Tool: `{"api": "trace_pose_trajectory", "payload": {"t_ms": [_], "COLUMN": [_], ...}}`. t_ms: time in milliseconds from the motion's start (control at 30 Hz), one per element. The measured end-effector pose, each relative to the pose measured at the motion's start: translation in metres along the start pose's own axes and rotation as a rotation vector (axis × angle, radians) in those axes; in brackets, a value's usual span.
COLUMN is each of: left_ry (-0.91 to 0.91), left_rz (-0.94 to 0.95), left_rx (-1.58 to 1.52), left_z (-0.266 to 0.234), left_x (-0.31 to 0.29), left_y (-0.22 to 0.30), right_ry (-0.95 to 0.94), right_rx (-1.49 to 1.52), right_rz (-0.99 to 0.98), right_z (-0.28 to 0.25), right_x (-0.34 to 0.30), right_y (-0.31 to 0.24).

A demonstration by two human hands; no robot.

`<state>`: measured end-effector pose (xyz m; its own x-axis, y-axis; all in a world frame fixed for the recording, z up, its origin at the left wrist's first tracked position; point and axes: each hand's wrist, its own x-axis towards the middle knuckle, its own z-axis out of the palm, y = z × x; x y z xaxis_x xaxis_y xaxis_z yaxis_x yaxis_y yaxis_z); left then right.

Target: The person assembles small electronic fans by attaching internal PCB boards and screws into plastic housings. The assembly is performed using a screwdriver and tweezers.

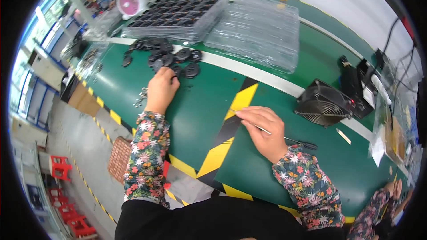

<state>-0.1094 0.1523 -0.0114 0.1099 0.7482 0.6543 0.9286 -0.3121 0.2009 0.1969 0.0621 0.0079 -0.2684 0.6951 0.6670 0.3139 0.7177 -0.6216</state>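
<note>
My left hand (pixel 162 90) is at the near edge of a heap of black round parts (pixel 155 49), its fingers curled down and closed on one of them. That part is mostly hidden under the fingers. Over the striped yellow-and-black tape, my right hand (pixel 265 132) pinches a thin metal tool (pixel 262 129). Its slim tip shows past the fingertips; its exact kind does not. A screwdriver-like tool with a black handle (pixel 307 145) lies just right of that hand. Small silvery metal pieces (pixel 140 98) are scattered left of my left wrist.
Behind the heap stands a clear tray (pixel 195 34) filled with black round parts, beside stacked clear trays (pixel 255 31). A black fan (pixel 324 104) sits on the right, a pink fan (pixel 130 2) at the back left. Another person's hand (pixel 393 189) shows at the lower right.
</note>
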Motion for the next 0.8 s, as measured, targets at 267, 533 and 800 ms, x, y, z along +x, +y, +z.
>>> {"api": "trace_pose_trajectory", "payload": {"t_ms": [267, 533, 800], "left_ry": [-0.011, -0.022, -0.168], "left_rz": [-0.069, -0.446, -0.303], "left_rx": [0.11, 0.273, 0.042], "left_z": [-0.019, -0.07, -0.069], "left_x": [-0.008, -0.047, -0.044], "left_y": [0.002, -0.041, -0.053], "right_ry": [-0.001, -0.012, -0.009], "right_rx": [-0.004, 0.024, 0.015], "right_rz": [0.024, 0.026, 0.047], "right_z": [-0.001, -0.002, -0.002], "right_x": [-0.003, 0.0, -0.001], "right_y": [-0.005, -0.002, -0.002]}}
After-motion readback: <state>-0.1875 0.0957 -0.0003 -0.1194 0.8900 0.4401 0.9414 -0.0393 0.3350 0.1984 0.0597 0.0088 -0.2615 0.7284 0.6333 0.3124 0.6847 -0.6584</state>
